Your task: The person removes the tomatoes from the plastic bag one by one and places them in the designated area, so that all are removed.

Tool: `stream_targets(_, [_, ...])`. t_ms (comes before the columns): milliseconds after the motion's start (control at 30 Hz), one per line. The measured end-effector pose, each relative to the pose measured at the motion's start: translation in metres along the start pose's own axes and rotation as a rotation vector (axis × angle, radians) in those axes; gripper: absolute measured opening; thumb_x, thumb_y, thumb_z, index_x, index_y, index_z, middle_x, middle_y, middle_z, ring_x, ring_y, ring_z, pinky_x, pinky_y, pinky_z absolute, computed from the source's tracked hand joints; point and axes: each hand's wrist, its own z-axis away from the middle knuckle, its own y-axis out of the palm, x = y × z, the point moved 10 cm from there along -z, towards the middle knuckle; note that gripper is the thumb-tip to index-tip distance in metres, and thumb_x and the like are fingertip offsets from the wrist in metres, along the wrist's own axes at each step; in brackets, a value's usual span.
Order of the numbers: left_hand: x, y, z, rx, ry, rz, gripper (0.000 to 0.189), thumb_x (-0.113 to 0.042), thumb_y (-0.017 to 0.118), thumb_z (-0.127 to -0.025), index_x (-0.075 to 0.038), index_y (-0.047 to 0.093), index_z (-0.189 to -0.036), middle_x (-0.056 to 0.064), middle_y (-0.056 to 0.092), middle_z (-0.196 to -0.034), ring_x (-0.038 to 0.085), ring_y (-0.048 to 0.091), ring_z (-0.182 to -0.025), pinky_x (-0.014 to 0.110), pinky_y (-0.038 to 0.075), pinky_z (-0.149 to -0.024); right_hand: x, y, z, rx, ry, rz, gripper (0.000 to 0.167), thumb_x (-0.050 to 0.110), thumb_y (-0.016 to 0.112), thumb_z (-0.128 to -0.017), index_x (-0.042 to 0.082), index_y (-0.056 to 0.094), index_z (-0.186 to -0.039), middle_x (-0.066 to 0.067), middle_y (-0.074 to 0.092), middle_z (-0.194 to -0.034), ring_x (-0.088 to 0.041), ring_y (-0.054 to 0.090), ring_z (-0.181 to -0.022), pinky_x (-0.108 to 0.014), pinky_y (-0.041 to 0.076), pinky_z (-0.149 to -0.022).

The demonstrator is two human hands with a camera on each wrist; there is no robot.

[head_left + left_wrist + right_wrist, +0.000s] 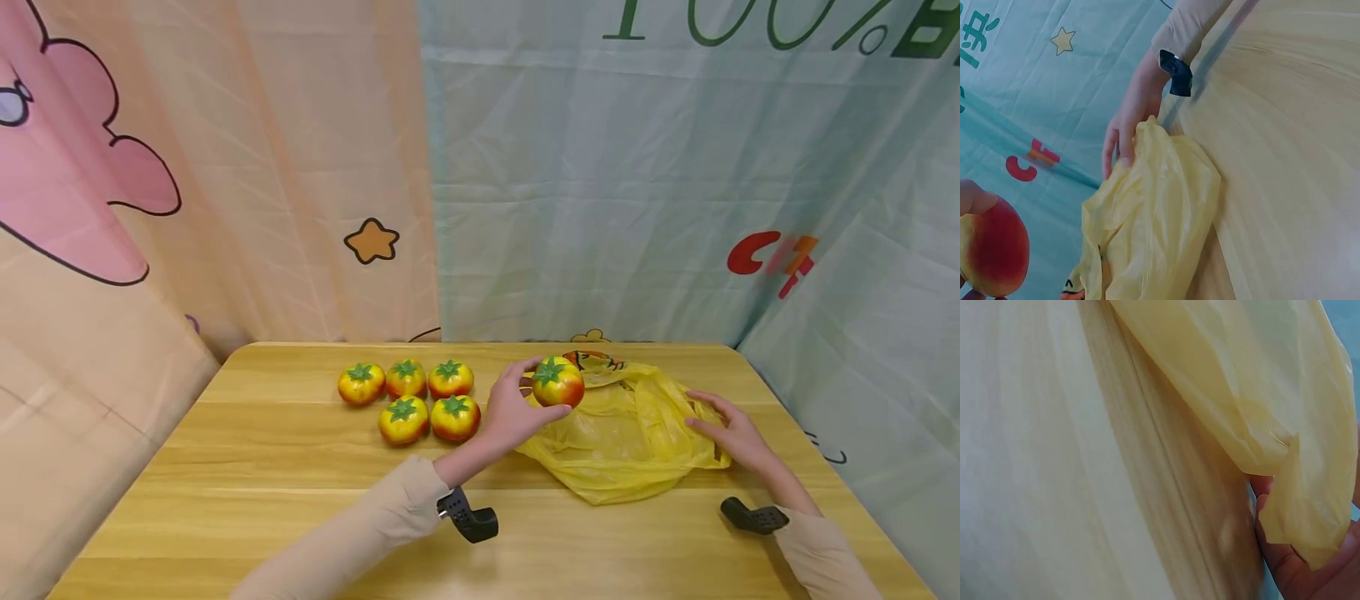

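In the head view, my left hand (516, 410) holds a yellow-and-red tomato (558, 382) with a green star-shaped top, between thumb and fingers. It is raised beside the left part of a crumpled yellow plastic bag (630, 433). The left wrist view shows the red side of this tomato (999, 250) under my fingertips. My right hand (738, 433) holds the bag's right edge, thumb on the near side and fingers beyond. In the right wrist view, the bag's thin film (1297, 487) hangs over that palm and hides part of the fingers.
Several similar tomatoes (405, 419) stand in two rows on the wooden table (247, 467), left of my left hand. Printed curtains (570, 192) hang behind the table's far edge. A black wrist device (472, 518) sits on each forearm.
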Motion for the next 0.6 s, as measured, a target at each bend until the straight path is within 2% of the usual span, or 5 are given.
stream_targets(133, [0.004, -0.019, 0.005, -0.027, 0.027, 0.004, 0.072, -0.022, 0.082, -0.075, -0.004, 0.048, -0.136, 0.015, 0.05, -0.134, 0.032, 0.054, -0.114, 0.045, 0.048, -0.099, -0.001, 0.001, 0.001, 0.003, 0.001, 0.011, 0.056, 0.025, 0.059, -0.096, -0.003, 0.041, -0.141, -0.031, 0.039, -0.142, -0.033, 0.029, -0.137, -0.065, 0.03, -0.102])
stream_targets(233, [0.006, -0.034, 0.009, -0.051, 0.035, 0.0, 0.072, -0.02, 0.082, -0.075, -0.003, 0.048, -0.136, 0.015, 0.051, -0.134, 0.032, 0.055, -0.115, 0.046, 0.048, -0.1, -0.002, 0.001, 0.001, 0.002, 0.007, 0.043, 0.056, 0.027, 0.058, -0.096, -0.002, 0.041, -0.141, -0.03, 0.04, -0.142, -0.035, 0.031, -0.136, -0.045, 0.038, -0.103])
stream_targets(400, [0.01, -0.059, 0.017, -0.092, 0.021, -0.007, 0.074, -0.018, 0.083, -0.073, -0.004, 0.048, -0.137, 0.013, 0.05, -0.134, 0.031, 0.055, -0.115, 0.045, 0.047, -0.101, 0.0, -0.001, 0.003, -0.003, -0.007, 0.068, 0.055, 0.027, 0.059, -0.096, -0.001, 0.043, -0.14, -0.028, 0.044, -0.14, -0.033, 0.036, -0.133, -0.009, 0.037, -0.083])
stream_targets(500, [0.016, -0.071, 0.022, -0.117, 0.004, -0.017, 0.073, -0.018, 0.083, -0.073, -0.007, 0.048, -0.137, 0.013, 0.048, -0.135, 0.031, 0.055, -0.117, 0.044, 0.047, -0.102, 0.0, -0.002, 0.004, -0.016, -0.014, 0.053, 0.054, 0.027, 0.059, -0.096, 0.001, 0.043, -0.14, -0.014, 0.048, -0.14, -0.006, 0.05, -0.116, -0.008, 0.04, -0.069])
stream_targets(600, [0.022, -0.083, 0.025, -0.136, -0.001, -0.033, 0.073, -0.019, 0.083, -0.074, -0.008, 0.048, -0.137, 0.013, 0.048, -0.136, 0.031, 0.055, -0.117, 0.043, 0.047, -0.102, -0.002, -0.002, 0.005, -0.022, -0.01, 0.009, 0.053, 0.026, 0.059, -0.096, 0.001, 0.043, -0.14, 0.017, 0.049, -0.129, 0.01, 0.049, -0.073, -0.019, 0.045, -0.053])
